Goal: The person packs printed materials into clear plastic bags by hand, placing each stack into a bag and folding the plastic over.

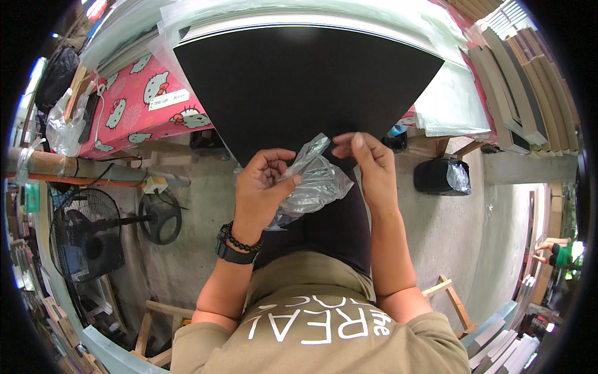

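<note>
My left hand (261, 184) is closed on a crumpled clear plastic bag (314, 190), its thumb lying along the plastic. The bag's folded end points up toward my right hand (372, 165), whose fingers are curled with the thumb against them. Whether a thin bit of plastic sits in that pinch cannot be made out. Just beyond both hands, a large flat black board (305, 87) lies on top of a stack of white-edged sheets (311, 23), its near part reaching past the table edge. A black watch and a beaded bracelet (240, 246) are on my left wrist.
A pink patterned tablecloth (140, 103) covers the table, with clear plastic sheeting (455, 93) at right. Framed boards (514, 87) stand far right. A black fan (87, 234) is at left, a black bag (441, 176) on the floor at right, wooden frame pieces (458, 305) behind me.
</note>
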`<action>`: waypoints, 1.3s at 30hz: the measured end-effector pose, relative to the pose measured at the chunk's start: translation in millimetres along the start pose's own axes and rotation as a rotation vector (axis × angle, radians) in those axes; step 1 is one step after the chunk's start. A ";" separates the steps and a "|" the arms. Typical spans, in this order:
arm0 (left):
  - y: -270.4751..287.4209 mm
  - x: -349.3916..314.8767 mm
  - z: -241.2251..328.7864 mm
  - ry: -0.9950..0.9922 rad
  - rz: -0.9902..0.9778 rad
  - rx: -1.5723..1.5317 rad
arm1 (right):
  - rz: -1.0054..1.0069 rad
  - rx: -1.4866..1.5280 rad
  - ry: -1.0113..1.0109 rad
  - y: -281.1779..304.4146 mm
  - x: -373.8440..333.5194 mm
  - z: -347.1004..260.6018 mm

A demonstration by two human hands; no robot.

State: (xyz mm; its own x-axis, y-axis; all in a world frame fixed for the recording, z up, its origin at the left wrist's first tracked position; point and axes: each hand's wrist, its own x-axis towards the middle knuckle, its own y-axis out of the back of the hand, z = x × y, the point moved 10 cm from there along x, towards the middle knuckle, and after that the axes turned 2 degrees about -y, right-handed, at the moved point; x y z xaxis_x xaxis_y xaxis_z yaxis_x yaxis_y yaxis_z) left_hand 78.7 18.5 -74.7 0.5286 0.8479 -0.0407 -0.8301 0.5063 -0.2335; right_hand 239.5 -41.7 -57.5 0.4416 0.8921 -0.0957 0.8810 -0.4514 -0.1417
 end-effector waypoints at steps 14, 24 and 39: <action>-16.3 2.6 -1.2 -0.034 -0.077 0.109 | -0.077 0.069 0.008 -22.1 -8.8 5.7; -17.3 6.1 23.3 -0.256 0.020 0.384 | -0.337 0.627 0.024 -48.8 -13.5 9.5; 79.4 8.2 37.6 0.055 0.048 -0.901 | -0.760 -0.315 0.060 -7.5 -38.1 -2.5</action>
State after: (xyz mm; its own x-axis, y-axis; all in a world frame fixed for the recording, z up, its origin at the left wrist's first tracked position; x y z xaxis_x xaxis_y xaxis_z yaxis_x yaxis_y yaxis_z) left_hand 10.5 71.5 -57.0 0.5238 0.8445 -0.1115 -0.4101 0.1353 -0.9019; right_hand 216.5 -72.3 -50.4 -0.2935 0.9554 -0.0315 0.9455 0.2950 0.1376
